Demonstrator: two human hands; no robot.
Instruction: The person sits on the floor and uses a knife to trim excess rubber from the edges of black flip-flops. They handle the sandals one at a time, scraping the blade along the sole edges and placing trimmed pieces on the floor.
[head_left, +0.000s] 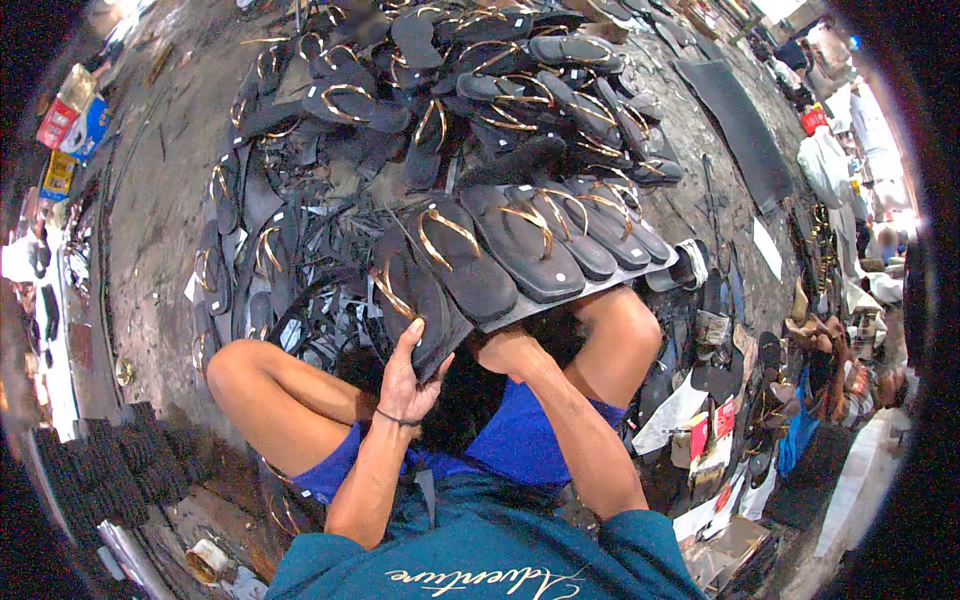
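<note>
— What is sitting nearest the lens?

— A teal cloth shirt (490, 555) at six o'clock, with both bare forearms rising from it over blue shorts (520, 435) and bent knees.

— What is the left hand (408, 378) doing?

— It is cupping, fingers loosely curled and part open, around the near end of a black rubber sandal with a gold strap (405, 300), which is tilting off the left end of a row.

— And the right hand (510, 350)?

— It is lying closed under the near edge of a flat grey board (560, 297); what its fingers have hold of I cannot tell.

— Where is the row?

— A row of black gold-strapped sandals (540, 245) is lying side by side on that board, at centre.

— What is crowding around?

— A big heap of matching black sandals (470, 90) is filling twelve o'clock, a dark rubber sheet (740, 125) is lying at two, and paper packets (705, 425) are lying at four.
</note>
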